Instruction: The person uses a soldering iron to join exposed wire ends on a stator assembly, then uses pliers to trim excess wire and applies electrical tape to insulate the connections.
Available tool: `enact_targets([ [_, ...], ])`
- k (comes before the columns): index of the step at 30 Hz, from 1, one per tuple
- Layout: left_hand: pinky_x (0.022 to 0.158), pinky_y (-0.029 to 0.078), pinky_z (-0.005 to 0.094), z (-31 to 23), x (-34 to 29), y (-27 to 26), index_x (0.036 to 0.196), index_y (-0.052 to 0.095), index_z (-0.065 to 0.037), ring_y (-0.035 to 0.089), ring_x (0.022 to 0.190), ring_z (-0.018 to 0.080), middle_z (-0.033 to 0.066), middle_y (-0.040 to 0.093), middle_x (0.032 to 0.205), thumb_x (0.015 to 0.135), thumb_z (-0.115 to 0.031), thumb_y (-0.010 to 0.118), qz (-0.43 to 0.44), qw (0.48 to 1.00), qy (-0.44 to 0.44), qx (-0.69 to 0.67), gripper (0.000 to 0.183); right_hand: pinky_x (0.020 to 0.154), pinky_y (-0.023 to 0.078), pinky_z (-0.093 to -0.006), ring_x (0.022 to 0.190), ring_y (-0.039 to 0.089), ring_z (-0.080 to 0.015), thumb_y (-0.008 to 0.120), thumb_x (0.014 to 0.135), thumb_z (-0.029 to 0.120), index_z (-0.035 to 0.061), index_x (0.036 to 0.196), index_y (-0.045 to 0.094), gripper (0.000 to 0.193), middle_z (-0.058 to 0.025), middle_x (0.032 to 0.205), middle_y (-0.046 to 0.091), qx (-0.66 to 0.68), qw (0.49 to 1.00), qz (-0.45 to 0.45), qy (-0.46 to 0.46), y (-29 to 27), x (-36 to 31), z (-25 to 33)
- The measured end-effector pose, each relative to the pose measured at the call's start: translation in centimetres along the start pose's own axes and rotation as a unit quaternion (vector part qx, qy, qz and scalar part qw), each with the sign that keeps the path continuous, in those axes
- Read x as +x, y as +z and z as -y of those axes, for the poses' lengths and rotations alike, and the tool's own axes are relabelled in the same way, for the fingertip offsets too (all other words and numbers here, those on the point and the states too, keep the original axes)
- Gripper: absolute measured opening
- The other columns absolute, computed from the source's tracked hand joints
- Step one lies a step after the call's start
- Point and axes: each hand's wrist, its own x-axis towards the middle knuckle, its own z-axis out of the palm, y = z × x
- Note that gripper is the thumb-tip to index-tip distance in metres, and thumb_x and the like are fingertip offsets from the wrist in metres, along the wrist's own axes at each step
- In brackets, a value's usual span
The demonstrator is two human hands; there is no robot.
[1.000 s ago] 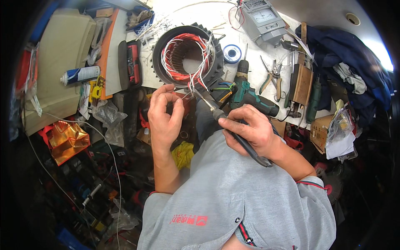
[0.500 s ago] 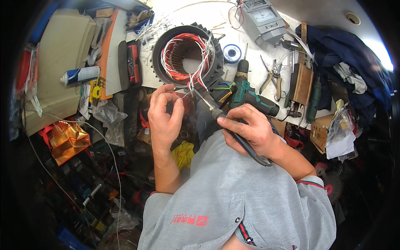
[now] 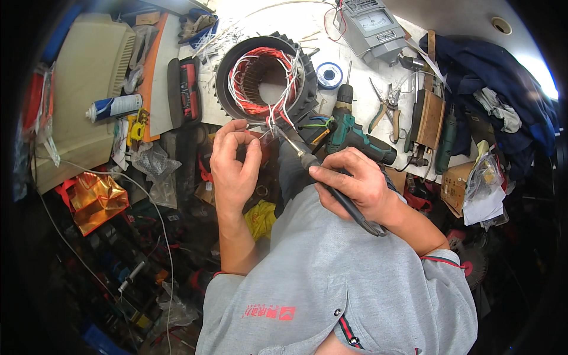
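At table, gripping soldering iron in right fingers, slanted forward-left. Pinching thin wire in left fingers, nearer stator leads.

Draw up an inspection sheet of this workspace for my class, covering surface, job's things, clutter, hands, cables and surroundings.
Surface: white bench top, crowded along its right side.
Job's things: black finned housing with red and white windings; soldering iron, its tip at or close to the wire ends.
Clutter: pale scraps at the housing's far left; spool, green drill, pliers and grey meter to its right.
Hands: right hand grips the soldering iron; left hand is beside the wire ends, whether pinching a strand is unclear.
Cables: pale cable curving down at left; thin red lead by the grey meter.
Surroundings: dark blue cloth at right; spray can and gold bag at left.
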Motion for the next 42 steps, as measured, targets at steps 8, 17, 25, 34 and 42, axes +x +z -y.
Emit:
enact_targets([
  [8, 0.094, 0.053, 0.0426, -0.32, 0.02, 0.15, 0.096, 0.068, 0.0, 0.067, 0.11, 0.034, 0.0202, 0.067, 0.121, 0.089, -0.005, 0.073, -0.004, 1.0, -0.001, 0.01, 0.01, 0.061, 0.053, -0.035, 0.071, 0.063, -0.0253, 0.081, 0.07, -0.003, 0.0032, 0.112, 0.073, 0.044, -0.0102, 0.092, 0.064, 0.0, 1.0, 0.0, -0.001, 0.03, 0.0, 0.0],
  [17, 0.095, 0.053, 0.0423, -0.11, 0.05, 0.18, 0.097, 0.069, 0.0, 0.067, 0.11, 0.0339, 0.0203, 0.068, 0.12, 0.089, -0.006, 0.073, -0.006, 1.0, 0.003, 0.007, 0.01, 0.061, 0.053, -0.0351, 0.071, 0.063, -0.0256, 0.081, 0.071, -0.003, 0.0028, 0.112, 0.072, 0.043, -0.01, 0.092, 0.064, 0.001, 1.0, 0.002, -0.001, -0.02, -0.01, 0.01],
  [25, 0.097, 0.052, 0.0426, -0.24, 0.1, 0.06, 0.096, 0.069, 0.0, 0.067, 0.111, 0.0343, 0.0208, 0.068, 0.12, 0.089, -0.006, 0.073, -0.001, 1.0, 0.007, 0.006, 0.01, 0.062, 0.053, -0.0351, 0.072, 0.063, -0.0256, 0.081, 0.071, -0.003, 0.0024, 0.112, 0.072, 0.042, -0.01, 0.093, 0.064, 0.009, 1.0, 0.005, 0.005, 0.02, -0.07, -0.07],
  [34, 0.096, 0.052, 0.0427, -0.32, 0.25, 0.1, 0.096, 0.07, -0.001, 0.066, 0.11, 0.0338, 0.0204, 0.067, 0.119, 0.088, -0.007, 0.074, -0.002, 1.0, 0.015, 0.018, 0.011, 0.062, 0.053, -0.0349, 0.072, 0.063, -0.0251, 0.081, 0.072, -0.002, 0.0023, 0.112, 0.073, 0.041, -0.01, 0.093, 0.064, 0.004, 1.0, 0.005, 0.004, -0.02, 0.09, 0.0],
  [42, 0.095, 0.053, 0.0423, -0.37, 0.27, 0.17, 0.095, 0.07, 0.0, 0.066, 0.11, 0.0333, 0.0195, 0.068, 0.119, 0.088, -0.007, 0.074, -0.005, 1.0, 0.013, 0.024, 0.011, 0.061, 0.053, -0.035, 0.071, 0.062, -0.0252, 0.081, 0.072, -0.001, 0.0022, 0.113, 0.072, 0.042, -0.0101, 0.092, 0.064, 0.001, 1.0, 0.006, -0.001, 0.05, 0.09, -0.03],
])
